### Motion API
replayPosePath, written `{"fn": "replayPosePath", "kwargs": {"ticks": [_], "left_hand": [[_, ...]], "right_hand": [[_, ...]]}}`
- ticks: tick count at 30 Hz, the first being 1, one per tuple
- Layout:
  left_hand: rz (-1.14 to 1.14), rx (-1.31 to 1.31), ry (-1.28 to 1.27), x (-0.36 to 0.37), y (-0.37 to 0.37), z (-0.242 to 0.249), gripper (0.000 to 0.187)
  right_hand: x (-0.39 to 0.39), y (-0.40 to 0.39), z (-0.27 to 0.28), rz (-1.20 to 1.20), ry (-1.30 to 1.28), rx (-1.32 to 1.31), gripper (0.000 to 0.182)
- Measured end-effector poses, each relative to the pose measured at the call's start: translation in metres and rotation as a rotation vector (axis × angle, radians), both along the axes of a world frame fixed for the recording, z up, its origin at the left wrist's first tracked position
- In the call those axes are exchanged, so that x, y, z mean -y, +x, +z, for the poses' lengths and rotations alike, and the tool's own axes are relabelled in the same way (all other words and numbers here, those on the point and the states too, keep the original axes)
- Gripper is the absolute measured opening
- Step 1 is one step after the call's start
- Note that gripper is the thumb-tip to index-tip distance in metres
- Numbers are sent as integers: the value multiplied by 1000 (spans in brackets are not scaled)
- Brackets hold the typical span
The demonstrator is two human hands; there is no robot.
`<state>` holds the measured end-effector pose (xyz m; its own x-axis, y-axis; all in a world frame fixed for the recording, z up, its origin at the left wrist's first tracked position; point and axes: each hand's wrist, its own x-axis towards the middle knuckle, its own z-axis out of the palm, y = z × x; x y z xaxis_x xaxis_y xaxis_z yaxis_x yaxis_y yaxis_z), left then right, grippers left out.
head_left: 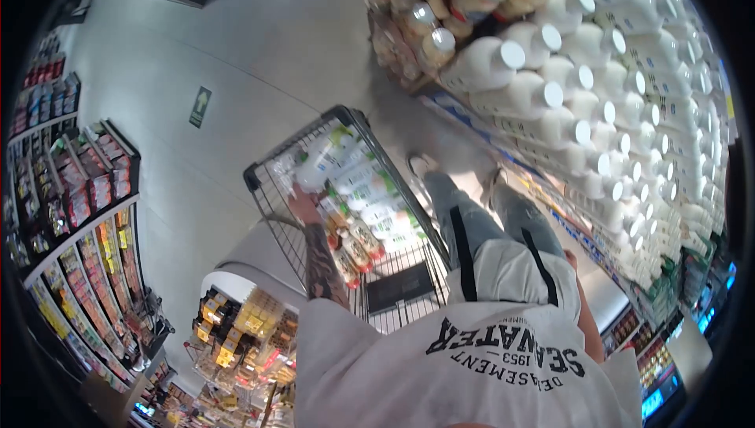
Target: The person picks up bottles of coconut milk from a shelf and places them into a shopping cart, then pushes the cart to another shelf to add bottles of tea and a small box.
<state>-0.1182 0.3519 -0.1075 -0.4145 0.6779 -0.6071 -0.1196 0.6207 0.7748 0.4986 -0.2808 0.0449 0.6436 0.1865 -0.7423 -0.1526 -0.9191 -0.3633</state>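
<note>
My left hand [303, 205], at the end of a tattooed forearm, reaches over the side of a wire shopping cart [383, 141]. It is beside a white bottle [316, 167] at the cart's far left; blur hides whether its fingers grip anything. Green-and-white packages [366, 188] fill the middle of the cart, and bottles with red caps [358, 249] lie nearer me. My right hand [571, 258] is by my right thigh, mostly hidden by my white shirt, so its fingers cannot be made out.
On the right, a large display of white-capped bottles [554, 95] rises beside my legs. Shelves of packaged goods [86, 176] line the left. A stand with yellow boxes [252, 318] is at the lower left. A green arrow sign [200, 106] marks the floor.
</note>
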Motion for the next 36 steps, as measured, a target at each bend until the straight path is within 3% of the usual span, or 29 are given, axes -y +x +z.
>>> {"fn": "replayPosePath", "kwargs": {"ticks": [2,4,5,8,11,15,20,24,27,31,33,36], "left_hand": [[69,-151,37,8,18,15,65],[-4,-261,121,12,36,50,49],[-49,-431,93,11,52,78,42],[-241,-1061,322,5,89,118,34],[-358,-1000,573,3,141,195,29],[-400,-1061,543,28,159,243,27],[-644,-944,744,90,175,340,26],[-965,-972,1003,129,216,411,26],[-1034,-900,990,151,247,450,26],[-1124,-642,1005,181,296,472,26],[-1196,-580,984,196,328,474,26],[-1360,-612,1007,219,379,471,27]], "right_hand": [[-18,7,-16,35,2,16,33],[-43,15,-26,71,-2,27,33],[-50,18,-33,92,-4,29,33],[-61,27,-51,146,0,44,33],[-68,34,-73,212,2,58,33],[-85,33,-107,305,14,99,34],[-119,24,-139,433,54,142,34],[-190,12,-89,402,294,1,34],[-224,10,-67,446,459,-160,34],[-253,-7,27,415,570,-636,33],[-258,-7,75,523,577,-736,32],[-250,-8,91,555,612,-847,29]]}}
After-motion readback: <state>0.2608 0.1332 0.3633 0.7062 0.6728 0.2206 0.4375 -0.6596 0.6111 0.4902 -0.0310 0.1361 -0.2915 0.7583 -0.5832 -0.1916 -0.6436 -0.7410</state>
